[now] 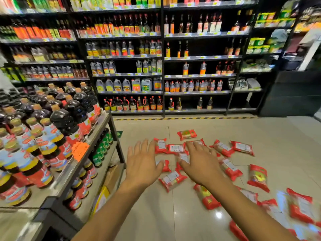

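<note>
Evidently the reach is in hand: the left hand [142, 164] and right hand [199, 164] hover flat, fingers spread and empty, over the red packets [175, 148] scattered mid-scene on the floor [260, 133], so next each must lower and pinch 1.

The left hand [142, 164] and, at its 3 o'clock, the right hand [201, 164] are bare, with slim fingers [139, 146]. Both wrists [132, 186] and forearms [107, 211] are bare too, uncovered along their whole visible length down to the 6 o'clock edge of the view.
</note>
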Action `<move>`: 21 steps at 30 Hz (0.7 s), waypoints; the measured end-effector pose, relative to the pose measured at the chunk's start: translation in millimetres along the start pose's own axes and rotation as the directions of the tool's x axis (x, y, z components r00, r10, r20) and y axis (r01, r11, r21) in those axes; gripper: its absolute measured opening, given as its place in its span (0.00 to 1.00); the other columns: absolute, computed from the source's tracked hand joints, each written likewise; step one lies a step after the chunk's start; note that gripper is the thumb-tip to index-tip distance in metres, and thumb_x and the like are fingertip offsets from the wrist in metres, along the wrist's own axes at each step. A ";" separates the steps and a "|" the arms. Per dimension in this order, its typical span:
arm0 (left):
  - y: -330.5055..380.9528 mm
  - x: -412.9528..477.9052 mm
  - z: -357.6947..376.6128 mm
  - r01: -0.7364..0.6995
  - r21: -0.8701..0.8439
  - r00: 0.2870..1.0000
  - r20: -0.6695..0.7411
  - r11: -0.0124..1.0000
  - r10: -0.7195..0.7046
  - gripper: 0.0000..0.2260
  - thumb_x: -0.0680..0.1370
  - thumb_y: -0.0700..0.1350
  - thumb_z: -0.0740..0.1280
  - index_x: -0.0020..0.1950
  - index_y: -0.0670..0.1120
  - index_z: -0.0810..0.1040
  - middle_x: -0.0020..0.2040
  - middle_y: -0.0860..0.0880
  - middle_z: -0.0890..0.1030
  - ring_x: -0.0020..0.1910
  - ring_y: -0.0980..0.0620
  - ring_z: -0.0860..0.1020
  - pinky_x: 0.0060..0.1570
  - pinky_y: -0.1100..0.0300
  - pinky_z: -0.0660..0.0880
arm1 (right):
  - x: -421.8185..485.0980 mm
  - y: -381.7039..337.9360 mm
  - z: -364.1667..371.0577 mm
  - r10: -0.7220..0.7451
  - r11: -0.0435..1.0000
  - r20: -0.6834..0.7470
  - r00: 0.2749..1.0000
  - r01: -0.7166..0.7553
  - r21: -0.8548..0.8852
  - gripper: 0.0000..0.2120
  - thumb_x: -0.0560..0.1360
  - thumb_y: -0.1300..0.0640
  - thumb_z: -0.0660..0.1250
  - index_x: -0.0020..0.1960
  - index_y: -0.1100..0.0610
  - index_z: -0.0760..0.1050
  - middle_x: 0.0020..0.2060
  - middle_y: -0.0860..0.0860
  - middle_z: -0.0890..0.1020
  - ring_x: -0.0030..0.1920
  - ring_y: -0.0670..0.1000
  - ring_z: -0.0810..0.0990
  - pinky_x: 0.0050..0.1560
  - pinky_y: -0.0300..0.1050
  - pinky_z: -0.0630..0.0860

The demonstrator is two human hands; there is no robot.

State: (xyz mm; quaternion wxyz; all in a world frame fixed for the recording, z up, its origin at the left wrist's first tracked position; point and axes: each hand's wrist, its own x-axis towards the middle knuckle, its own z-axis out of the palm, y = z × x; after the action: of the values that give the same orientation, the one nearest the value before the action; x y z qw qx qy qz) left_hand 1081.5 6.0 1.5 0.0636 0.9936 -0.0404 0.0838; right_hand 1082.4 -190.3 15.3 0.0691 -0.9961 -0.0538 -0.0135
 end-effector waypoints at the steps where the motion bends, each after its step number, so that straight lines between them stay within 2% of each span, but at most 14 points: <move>1: -8.0 15.7 3.3 0.001 -0.006 1.000 0.012 1.000 -0.001 0.35 0.81 0.64 0.60 0.84 0.50 0.54 0.83 0.46 0.58 0.82 0.43 0.56 0.79 0.44 0.50 | 14.2 -4.1 3.2 0.006 1.000 0.003 1.000 -0.006 0.008 0.32 0.80 0.34 0.56 0.78 0.49 0.59 0.75 0.51 0.68 0.75 0.56 0.66 0.71 0.57 0.63; 5: -24.2 64.4 15.9 -0.006 0.024 0.996 0.085 1.000 0.004 0.36 0.82 0.64 0.59 0.84 0.50 0.52 0.84 0.46 0.56 0.82 0.43 0.55 0.79 0.45 0.50 | 62.2 -9.7 13.0 0.027 0.999 0.009 1.000 -0.027 0.016 0.32 0.80 0.35 0.56 0.79 0.50 0.59 0.76 0.52 0.67 0.75 0.56 0.66 0.71 0.56 0.63; 7: -28.8 86.9 27.8 -0.015 0.023 0.996 0.091 1.000 0.013 0.36 0.81 0.64 0.60 0.84 0.49 0.56 0.83 0.45 0.60 0.81 0.42 0.59 0.78 0.44 0.53 | 87.3 -8.7 18.6 0.044 0.999 0.015 0.999 -0.044 0.021 0.32 0.80 0.35 0.55 0.79 0.50 0.58 0.76 0.52 0.67 0.75 0.56 0.66 0.71 0.57 0.63; 9: -31.3 108.5 38.0 -0.026 0.013 0.998 0.059 1.000 0.026 0.35 0.78 0.63 0.62 0.81 0.46 0.65 0.79 0.43 0.68 0.77 0.39 0.66 0.75 0.41 0.61 | 111.0 -5.7 26.2 0.057 0.998 0.036 0.998 -0.058 0.028 0.33 0.80 0.35 0.56 0.79 0.50 0.58 0.76 0.52 0.68 0.75 0.57 0.66 0.71 0.57 0.63; 10: -31.6 120.5 41.9 -0.037 0.022 0.998 0.055 0.999 0.036 0.35 0.78 0.63 0.62 0.80 0.46 0.66 0.79 0.43 0.69 0.77 0.39 0.67 0.74 0.40 0.62 | 122.3 -3.2 31.4 0.063 0.997 0.045 0.997 -0.065 0.032 0.33 0.80 0.35 0.56 0.79 0.50 0.58 0.75 0.53 0.69 0.75 0.58 0.66 0.71 0.57 0.63; 13: -30.6 163.4 54.1 -0.075 0.070 0.993 0.102 0.995 0.068 0.35 0.80 0.64 0.62 0.82 0.48 0.59 0.81 0.46 0.64 0.79 0.42 0.62 0.76 0.45 0.59 | 161.7 6.2 46.2 0.079 0.995 0.063 0.995 -0.082 0.050 0.33 0.81 0.35 0.56 0.79 0.51 0.58 0.75 0.54 0.69 0.74 0.59 0.66 0.71 0.56 0.63; 17: -31.0 229.4 69.9 -0.111 0.102 0.988 0.120 0.989 0.099 0.34 0.80 0.63 0.63 0.81 0.48 0.61 0.80 0.45 0.65 0.78 0.41 0.64 0.75 0.43 0.60 | 228.0 21.6 63.9 0.105 0.989 0.066 0.992 -0.111 0.101 0.33 0.80 0.36 0.58 0.79 0.52 0.59 0.75 0.54 0.69 0.74 0.59 0.67 0.70 0.56 0.63; 21: -31.6 299.8 87.2 -0.114 0.140 0.977 0.198 0.983 0.085 0.36 0.82 0.64 0.60 0.84 0.49 0.54 0.84 0.45 0.58 0.82 0.41 0.57 0.79 0.42 0.54 | 296.9 39.8 74.8 0.135 0.980 0.096 0.986 -0.147 0.136 0.33 0.80 0.36 0.58 0.79 0.52 0.57 0.76 0.54 0.68 0.75 0.59 0.66 0.71 0.56 0.61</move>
State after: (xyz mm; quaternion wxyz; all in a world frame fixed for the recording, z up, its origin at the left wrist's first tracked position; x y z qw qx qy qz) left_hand 1393.1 4.9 -36.0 -0.0202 0.9957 -0.0898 -0.0059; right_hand 1383.3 -187.8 -53.9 0.1385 -0.9895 0.0133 0.0383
